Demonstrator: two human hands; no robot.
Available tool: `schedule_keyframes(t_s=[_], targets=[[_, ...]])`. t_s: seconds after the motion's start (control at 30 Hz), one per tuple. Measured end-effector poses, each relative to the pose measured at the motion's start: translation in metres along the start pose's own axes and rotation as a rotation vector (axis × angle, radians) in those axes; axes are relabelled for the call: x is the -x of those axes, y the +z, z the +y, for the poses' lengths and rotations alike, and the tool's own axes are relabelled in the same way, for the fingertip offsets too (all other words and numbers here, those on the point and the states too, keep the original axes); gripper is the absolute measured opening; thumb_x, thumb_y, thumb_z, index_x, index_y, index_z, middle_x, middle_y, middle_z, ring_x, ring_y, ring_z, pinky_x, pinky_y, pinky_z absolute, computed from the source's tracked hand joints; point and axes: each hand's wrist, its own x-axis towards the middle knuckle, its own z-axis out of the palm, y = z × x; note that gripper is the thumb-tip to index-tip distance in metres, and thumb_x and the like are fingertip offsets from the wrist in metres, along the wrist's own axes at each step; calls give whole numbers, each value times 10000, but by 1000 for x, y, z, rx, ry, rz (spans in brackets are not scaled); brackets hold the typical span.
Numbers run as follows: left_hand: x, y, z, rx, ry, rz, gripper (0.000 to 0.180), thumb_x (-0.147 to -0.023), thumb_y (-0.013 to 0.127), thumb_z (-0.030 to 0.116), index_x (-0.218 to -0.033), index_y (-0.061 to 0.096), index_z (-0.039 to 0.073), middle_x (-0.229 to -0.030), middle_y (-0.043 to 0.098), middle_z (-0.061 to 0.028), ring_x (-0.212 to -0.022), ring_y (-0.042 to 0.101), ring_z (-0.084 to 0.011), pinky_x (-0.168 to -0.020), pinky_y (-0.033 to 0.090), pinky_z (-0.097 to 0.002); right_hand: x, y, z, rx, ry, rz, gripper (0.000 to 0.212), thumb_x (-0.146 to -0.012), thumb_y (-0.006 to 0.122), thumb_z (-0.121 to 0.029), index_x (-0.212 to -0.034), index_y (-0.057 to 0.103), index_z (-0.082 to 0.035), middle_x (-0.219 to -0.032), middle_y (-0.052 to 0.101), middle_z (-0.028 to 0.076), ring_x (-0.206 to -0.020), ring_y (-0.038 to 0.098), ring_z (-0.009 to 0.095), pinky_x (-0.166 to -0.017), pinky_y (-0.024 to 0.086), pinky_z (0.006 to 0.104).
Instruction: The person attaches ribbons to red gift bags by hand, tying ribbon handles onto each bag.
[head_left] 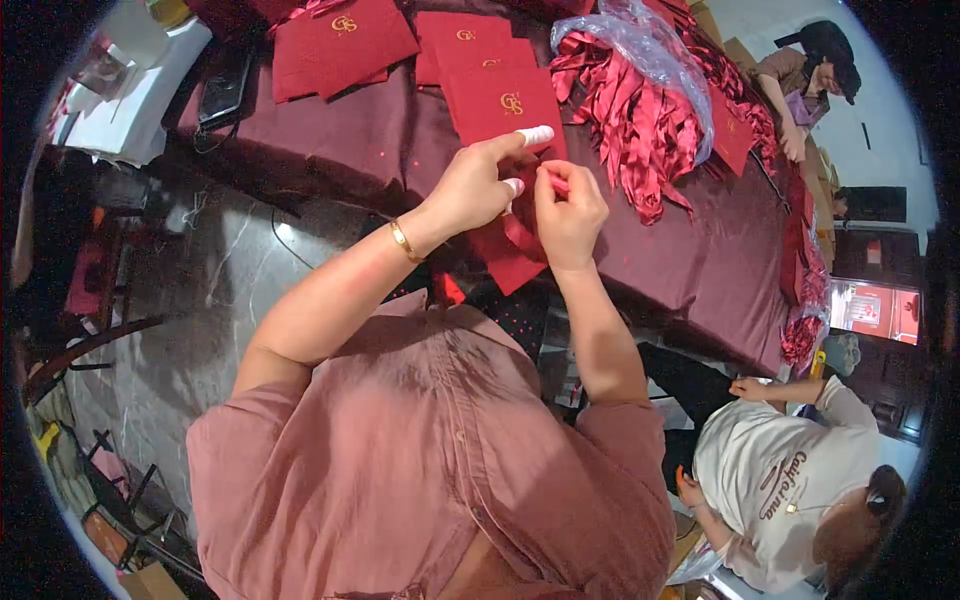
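My right hand (572,212) is closed in a pinch on a shiny red ribbon (560,185). To its left, my left hand (478,185) has its index finger and thumb apart, both tips wrapped in white coverings; its other fingers are hidden. More ribbon hangs just below the left thumb. Under both hands lies a red fabric piece (505,262) that reaches the table's near edge. Just beyond them, a red pouch (500,95) with a gold emblem rests on similar pouches.
A dark red cloth covers the table (690,255). Red pouches (340,50) lie at the far left, near a black phone (226,88). A heap of red ribbons (640,130) spills from clear plastic at right. One person (790,480) sits right; another (815,75) is farther back.
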Motion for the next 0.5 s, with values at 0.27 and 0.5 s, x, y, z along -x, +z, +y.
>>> schedule_keyframes(t_s=[0.27, 0.5], targets=[[7, 7, -1, 27, 88, 24, 685, -813, 496, -155, -1425, 422, 144, -1141, 619, -80, -832, 548, -64, -597, 476, -211, 7, 2, 9, -63, -10, 25, 87, -794, 708, -32, -869, 672, -8, -733, 644, 72, -563, 614, 134, -535, 481, 266], [5, -2, -9, 171, -82, 80, 659, -815, 532, -139, -1410, 447, 131, -1164, 603, -69, -840, 551, -91, -694, 480, -236, -5, -14, 12, -145, 68, -238, 129, -895, 628, -113, -973, 686, -28, -944, 663, 63, -828, 613, 136, -725, 489, 280]])
